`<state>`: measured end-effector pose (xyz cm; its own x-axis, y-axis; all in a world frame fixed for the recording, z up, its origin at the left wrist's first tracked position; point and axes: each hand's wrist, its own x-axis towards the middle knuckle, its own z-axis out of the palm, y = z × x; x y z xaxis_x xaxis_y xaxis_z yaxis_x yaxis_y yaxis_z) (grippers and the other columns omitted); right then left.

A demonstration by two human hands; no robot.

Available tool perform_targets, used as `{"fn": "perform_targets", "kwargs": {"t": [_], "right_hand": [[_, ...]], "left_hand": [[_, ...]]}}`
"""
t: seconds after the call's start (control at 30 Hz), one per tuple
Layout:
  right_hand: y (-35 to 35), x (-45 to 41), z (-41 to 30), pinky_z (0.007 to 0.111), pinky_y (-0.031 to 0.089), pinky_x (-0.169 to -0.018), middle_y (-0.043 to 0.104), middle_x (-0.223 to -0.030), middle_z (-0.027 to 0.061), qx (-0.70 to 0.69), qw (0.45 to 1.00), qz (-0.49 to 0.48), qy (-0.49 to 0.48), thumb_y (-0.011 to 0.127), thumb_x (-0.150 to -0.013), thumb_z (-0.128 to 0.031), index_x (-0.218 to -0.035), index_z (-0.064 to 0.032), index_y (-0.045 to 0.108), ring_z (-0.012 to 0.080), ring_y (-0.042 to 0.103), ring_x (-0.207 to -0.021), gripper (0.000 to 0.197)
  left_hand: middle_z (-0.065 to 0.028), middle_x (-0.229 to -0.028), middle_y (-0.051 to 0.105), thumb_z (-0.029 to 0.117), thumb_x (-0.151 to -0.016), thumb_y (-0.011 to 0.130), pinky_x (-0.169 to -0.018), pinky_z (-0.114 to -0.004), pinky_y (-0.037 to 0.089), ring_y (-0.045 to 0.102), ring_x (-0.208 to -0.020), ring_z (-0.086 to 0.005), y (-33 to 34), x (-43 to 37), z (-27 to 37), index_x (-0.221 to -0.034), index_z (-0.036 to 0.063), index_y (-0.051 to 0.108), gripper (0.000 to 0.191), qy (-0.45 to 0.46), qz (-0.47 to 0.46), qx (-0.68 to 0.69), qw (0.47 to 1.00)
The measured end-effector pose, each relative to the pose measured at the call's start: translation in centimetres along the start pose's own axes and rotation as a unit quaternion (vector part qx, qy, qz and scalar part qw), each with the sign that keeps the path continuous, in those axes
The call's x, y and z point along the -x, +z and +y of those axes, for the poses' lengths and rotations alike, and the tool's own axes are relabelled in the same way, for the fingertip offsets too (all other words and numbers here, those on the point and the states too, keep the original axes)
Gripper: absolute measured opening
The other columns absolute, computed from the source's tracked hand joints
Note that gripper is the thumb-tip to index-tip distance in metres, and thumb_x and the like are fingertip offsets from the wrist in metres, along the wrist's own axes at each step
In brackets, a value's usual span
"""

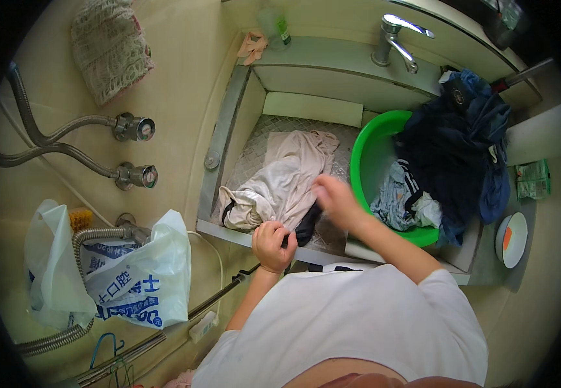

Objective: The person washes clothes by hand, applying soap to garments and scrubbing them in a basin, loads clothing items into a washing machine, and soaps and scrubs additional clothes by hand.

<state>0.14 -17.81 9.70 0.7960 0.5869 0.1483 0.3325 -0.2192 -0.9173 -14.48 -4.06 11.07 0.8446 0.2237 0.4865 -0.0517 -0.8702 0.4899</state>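
A pale beige garment with a dark part lies bunched on the ribbed floor of the sink basin. My left hand grips the near end of this garment at the basin's front edge. Above the garment's right side is my right hand, blurred, its fingers bent; whether it touches cloth is unclear. To the right of it stands a green plastic basin with a grey-blue patterned cloth inside. Dark blue clothes drape over the green basin's right side and the sink's edge.
A chrome faucet rises behind the sink. A clear bottle and pink gloves sit on the back ledge. At right are a white bowl and a green packet. Plastic bags and metal hoses hang at left.
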Motion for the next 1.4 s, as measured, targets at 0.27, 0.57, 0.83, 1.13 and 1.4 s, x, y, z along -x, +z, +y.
{"fn": "perform_targets", "kwargs": {"t": [0.27, 0.57, 0.83, 1.13, 1.4], "right_hand": [[5.5, -6.0, 6.4, 0.044, 0.045, -0.073, 0.060, -0.083, 0.0153, 0.299, 0.946, -0.062, -0.114, 0.053, -0.078, -0.014, -0.078, -0.0056, 0.061, 0.0321, 0.056, -0.082, 0.011], [9.3, -0.8, 0.6, 0.045, 0.045, -0.072, 0.057, -0.082, 0.0159, 0.164, 0.976, -0.069, -0.122, 0.054, -0.074, -0.006, -0.092, -0.0036, 0.056, 0.0338, 0.055, -0.080, 0.018], [3.0, -7.4, 6.1, 0.045, 0.047, -0.076, 0.062, -0.086, 0.0167, 0.204, 0.979, 0.003, -0.025, 0.059, -0.074, -0.006, -0.090, -0.0044, 0.062, 0.0356, 0.057, -0.087, 0.016], [5.5, -4.0, 4.3, 0.043, 0.047, -0.070, 0.060, -0.079, 0.0143, 0.170, 0.970, -0.121, -0.128, 0.059, -0.074, -0.006, -0.087, -0.0067, 0.058, 0.0341, 0.059, -0.076, 0.013], [7.9, -1.6, 2.7, 0.045, 0.047, -0.072, 0.059, -0.085, 0.0170, 0.149, 0.978, -0.093, -0.114, 0.055, -0.078, -0.007, -0.095, -0.0037, 0.057, 0.0354, 0.057, -0.081, 0.017]], "left_hand": [[-0.0068, -0.064, 0.049, 0.011, -0.066, 0.057, -0.057, -0.038, 0.037, 0.050, -0.062, -0.0265, 0.2, 0.4, -0.8, -0.060, 0.0074, 0.049, 0.011, -0.005, -0.011, -0.022, 1.000], [-0.0091, -0.062, 0.045, 0.011, -0.063, 0.055, -0.053, -0.039, 0.034, 0.046, -0.058, -0.0291, 0.3, 0.8, -1.5, -0.058, 0.0068, 0.045, 0.011, -0.003, 0.011, -0.010, 1.000], [-0.0052, -0.062, 0.048, 0.012, -0.063, 0.060, -0.055, -0.037, 0.037, 0.049, -0.060, -0.0256, 0.4, 0.2, -1.4, -0.059, 0.0096, 0.048, 0.012, -0.005, -0.011, -0.029, 1.000], [-0.0078, -0.062, 0.046, 0.009, -0.059, 0.058, -0.053, -0.038, 0.036, 0.047, -0.059, -0.0276, 0.2, 0.3, -1.3, -0.058, 0.0081, 0.047, 0.011, -0.002, 0.003, -0.028, 1.000], [-0.0080, -0.063, 0.047, 0.009, -0.060, 0.058, -0.054, -0.038, 0.036, 0.048, -0.060, -0.0277, 0.8, 0.6, -1.5, -0.058, 0.0080, 0.048, 0.011, -0.012, 0.017, -0.023, 1.000]]}}
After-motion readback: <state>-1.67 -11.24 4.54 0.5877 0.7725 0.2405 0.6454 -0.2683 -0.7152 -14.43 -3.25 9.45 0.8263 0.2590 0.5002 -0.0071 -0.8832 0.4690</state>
